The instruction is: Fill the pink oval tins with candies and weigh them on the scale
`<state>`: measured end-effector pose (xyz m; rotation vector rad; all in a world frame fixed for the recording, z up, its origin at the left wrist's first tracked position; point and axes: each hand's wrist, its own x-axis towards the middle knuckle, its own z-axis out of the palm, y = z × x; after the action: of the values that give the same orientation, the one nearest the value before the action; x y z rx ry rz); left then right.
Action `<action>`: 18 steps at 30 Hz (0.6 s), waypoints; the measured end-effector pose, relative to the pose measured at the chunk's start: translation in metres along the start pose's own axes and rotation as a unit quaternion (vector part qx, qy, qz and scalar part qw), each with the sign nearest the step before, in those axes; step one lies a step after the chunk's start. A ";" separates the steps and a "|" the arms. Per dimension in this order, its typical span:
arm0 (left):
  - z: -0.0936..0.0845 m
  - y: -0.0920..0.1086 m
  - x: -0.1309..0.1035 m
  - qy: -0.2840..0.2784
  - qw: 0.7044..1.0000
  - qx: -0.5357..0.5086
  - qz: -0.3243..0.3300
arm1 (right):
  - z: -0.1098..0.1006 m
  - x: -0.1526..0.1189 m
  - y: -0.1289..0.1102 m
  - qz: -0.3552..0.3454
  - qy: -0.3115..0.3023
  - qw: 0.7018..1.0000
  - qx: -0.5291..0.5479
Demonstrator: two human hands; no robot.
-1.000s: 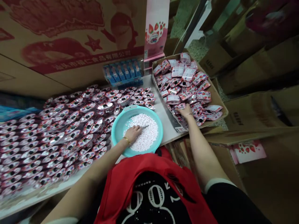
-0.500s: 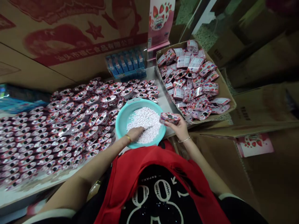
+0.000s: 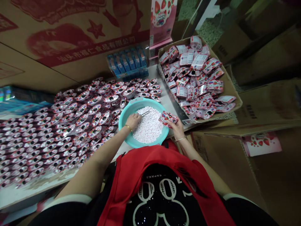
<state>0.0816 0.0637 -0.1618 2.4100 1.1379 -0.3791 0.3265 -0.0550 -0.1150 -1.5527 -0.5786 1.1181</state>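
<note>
A turquoise basin (image 3: 124, 113) holds many small white pellets (image 3: 150, 127), which look like candies. Over its left side, my left hand (image 3: 133, 121) is closed on a slim, shiny metal tool (image 3: 145, 113) that points right above the pellets; its exact kind is unclear. At the basin's right rim, my right hand (image 3: 176, 128) grips a small strawberry-printed candy box (image 3: 168, 118) between thumb and fingers. The box is tilted toward the basin. Its opening cannot be made out now.
Rows of similar boxes (image 3: 68, 125) with dark holes on top cover the table to the left. A carton (image 3: 231, 86) heaped with such boxes stands on the right. Blue packs (image 3: 128, 62) sit at the back, before a large printed carton (image 3: 77, 37).
My left hand has risen up and left from the pellets, bringing the metal tool into view. My right hand has tilted the box and moved slightly left over the rim.
</note>
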 end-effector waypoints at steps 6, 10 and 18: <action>0.026 0.026 -0.024 -0.070 0.995 -0.065 0.043 | 0.000 -0.002 -0.003 0.012 -0.009 1.000 0.013; 0.036 0.033 -0.038 -0.102 0.986 -0.128 0.038 | 0.000 -0.001 -0.006 0.030 -0.018 0.999 0.010; 0.049 0.044 -0.035 -0.132 0.953 -0.273 0.017 | -0.003 -0.001 -0.011 -0.002 -0.052 0.998 -0.031</action>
<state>0.0917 -0.0087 -0.1770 1.8314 0.9296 -0.3127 0.3305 -0.0535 -0.1047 -1.5524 -0.6922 1.1937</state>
